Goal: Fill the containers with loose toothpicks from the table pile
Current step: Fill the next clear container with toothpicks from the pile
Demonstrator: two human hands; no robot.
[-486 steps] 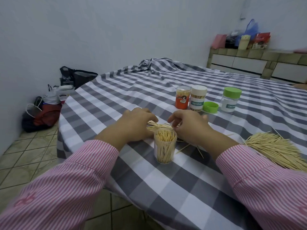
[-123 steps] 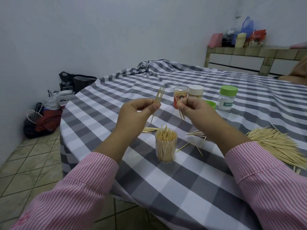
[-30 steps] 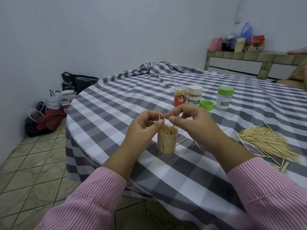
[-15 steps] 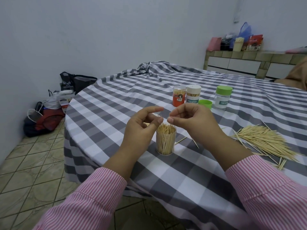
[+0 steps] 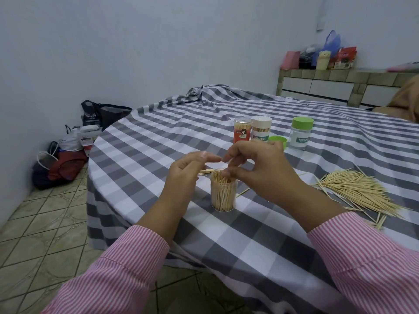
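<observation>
Two hands poised over a clear plastic cylindrical container [image 5: 223, 193] packed with upright wooden toothpicks, at frame centre on the grey-and-white checked tablecloth [image 5: 260, 234].

The left hand [image 5: 184, 175] hovers left of the rim, fingers loosely extended, grasping nothing. The right hand [image 5: 260, 168] curls over the mouth, thumb and fingertip on the toothpick tops; whether it pinches any cannot be told. Half a second earlier both hands sat slightly higher. The loose toothpick pile [image 5: 358, 193] lies at right.

Dim, cool, even light; soft shadows; wide-angle bending at edges.
</observation>
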